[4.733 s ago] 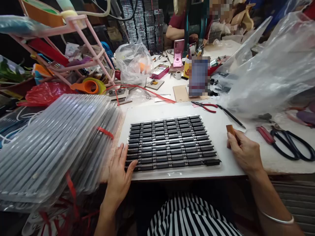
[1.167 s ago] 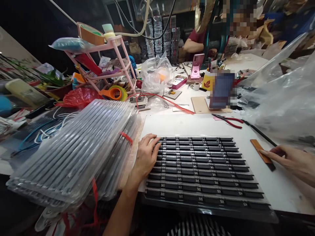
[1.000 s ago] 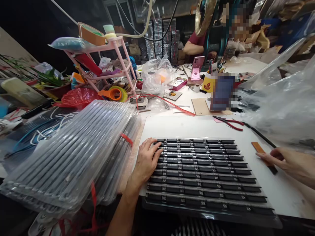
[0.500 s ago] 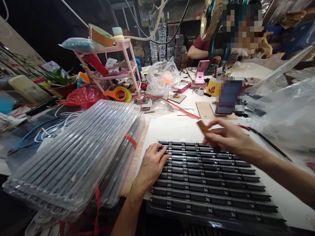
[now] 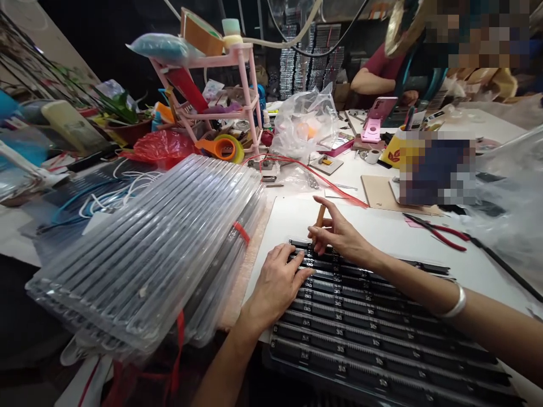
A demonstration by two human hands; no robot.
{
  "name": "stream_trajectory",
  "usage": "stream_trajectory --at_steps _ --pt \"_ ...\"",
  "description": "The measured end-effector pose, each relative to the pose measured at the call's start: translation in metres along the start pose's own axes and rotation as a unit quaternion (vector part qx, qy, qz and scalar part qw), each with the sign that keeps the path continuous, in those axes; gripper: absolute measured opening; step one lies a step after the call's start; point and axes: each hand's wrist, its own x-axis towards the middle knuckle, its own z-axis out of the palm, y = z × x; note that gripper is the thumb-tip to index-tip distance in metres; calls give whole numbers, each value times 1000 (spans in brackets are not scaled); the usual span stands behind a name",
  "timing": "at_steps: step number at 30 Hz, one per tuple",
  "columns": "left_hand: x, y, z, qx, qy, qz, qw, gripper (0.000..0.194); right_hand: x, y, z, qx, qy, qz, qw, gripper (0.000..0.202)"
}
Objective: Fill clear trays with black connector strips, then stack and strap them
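Note:
A clear tray [image 5: 303, 384] holds several rows of black pin-lined electronic parts [image 5: 360, 330]. My left hand [image 5: 275, 281] lies over the tray's upper left side, its fingers stretched out and touching the ends of the rows. Above the far row, near its left end, my right hand [image 5: 339, 232] grips a small flat tan strip [image 5: 321, 215] that stands nearly upright between thumb and fingers. The lower end of the strip is hidden by my fingers, so I cannot tell whether it touches the parts.
Stacked clear plastic trays [image 5: 148, 249] rise on the left, bound with red ribbon [image 5: 241, 232]. Red-handled pliers [image 5: 441, 230] lie to the right. Behind are a pink rack [image 5: 248, 85], a clear bag [image 5: 303, 121] and a phone [image 5: 382, 110] on a stand. Another person's arm [image 5: 373, 82] shows across the table.
My right hand has moved left along the far row, and the tan strip has turned from slanted to nearly upright. My left hand stays at the tray's edge. The view has shifted, uncovering the pliers.

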Motion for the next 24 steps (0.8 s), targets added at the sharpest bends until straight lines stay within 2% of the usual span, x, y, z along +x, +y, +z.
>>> stream_trajectory --at_steps 7,18,24 --pt "-1 1 0 10 2 -4 1000 37 5 5 4 -10 -5 -3 1000 61" --pt "1 2 -1 6 4 3 1000 36 3 5 2 -15 18 -1 1000 63" --pt "1 3 -2 11 -4 -2 1000 37 3 3 3 -10 5 7 1000 65"
